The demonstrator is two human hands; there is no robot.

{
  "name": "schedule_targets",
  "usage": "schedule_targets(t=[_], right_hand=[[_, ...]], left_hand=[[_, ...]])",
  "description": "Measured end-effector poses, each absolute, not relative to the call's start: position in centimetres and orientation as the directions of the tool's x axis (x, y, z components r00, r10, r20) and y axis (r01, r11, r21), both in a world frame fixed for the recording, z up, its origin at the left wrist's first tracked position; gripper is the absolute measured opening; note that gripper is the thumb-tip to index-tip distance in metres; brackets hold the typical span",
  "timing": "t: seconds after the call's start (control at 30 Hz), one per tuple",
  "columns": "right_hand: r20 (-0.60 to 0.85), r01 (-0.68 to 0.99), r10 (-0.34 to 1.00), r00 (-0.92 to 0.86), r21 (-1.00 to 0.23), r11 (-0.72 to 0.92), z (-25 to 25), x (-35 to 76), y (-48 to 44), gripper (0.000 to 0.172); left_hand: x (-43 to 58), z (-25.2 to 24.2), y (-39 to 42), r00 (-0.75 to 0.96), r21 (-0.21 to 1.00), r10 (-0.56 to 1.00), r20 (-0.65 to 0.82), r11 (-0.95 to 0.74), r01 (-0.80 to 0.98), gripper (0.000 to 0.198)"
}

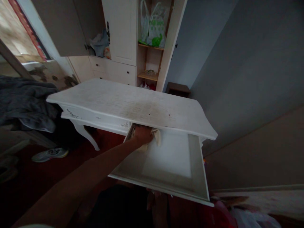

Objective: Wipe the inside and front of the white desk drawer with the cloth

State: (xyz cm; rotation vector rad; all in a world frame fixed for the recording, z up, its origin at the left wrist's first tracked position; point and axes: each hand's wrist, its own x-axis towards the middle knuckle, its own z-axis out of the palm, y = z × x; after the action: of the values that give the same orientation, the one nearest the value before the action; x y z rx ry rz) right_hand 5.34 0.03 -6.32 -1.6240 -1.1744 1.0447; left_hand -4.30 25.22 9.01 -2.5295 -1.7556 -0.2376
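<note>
Reaching left hand (142, 134) into drawer (171, 160), gripping cloth (157, 136).

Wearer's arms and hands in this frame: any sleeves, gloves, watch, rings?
Left hand is ungloved, no ring or watch showing. The left forearm is bare along its visible length; a pale strip at the bottom edge may be a sleeve. Right hand cannot be made out.
</note>
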Motion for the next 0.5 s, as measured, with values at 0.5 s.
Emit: schedule_targets(t=[0.5], right_hand=[[-0.109, 0.250, 0.957, 0.268, -0.952, -0.178, -4.8, 5.5, 0.0, 0.033]], left_hand=[[-4.8, 8.4, 26.0, 0.186, 0.319, 0.982, -0.031, -0.166, 0.933, 0.033]])
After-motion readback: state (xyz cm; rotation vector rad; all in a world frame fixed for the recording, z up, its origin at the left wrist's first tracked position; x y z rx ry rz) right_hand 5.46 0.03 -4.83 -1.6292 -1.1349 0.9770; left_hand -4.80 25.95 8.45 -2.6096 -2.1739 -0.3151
